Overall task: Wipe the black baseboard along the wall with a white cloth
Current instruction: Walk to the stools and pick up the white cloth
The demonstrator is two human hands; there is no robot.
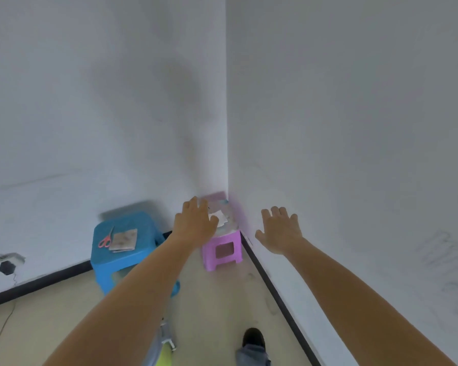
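A black baseboard [273, 286] runs along the foot of the right wall, and another stretch [37, 283] follows the left wall. In the corner stands a pink stool [222, 249] with white cloths or papers [222, 217] on its seat. My left hand [195, 223] is stretched out above that seat, fingers apart, covering part of the pile. My right hand [279, 229] hovers to the right of the stool near the right wall, fingers spread, holding nothing.
A blue stool [124, 254] stands left of the pink one, carrying red-handled scissors [105, 240] and a folded paper [123, 240]. A wall socket [7, 266] with a cable sits low on the left wall. My shoe [253, 338] is on the beige floor.
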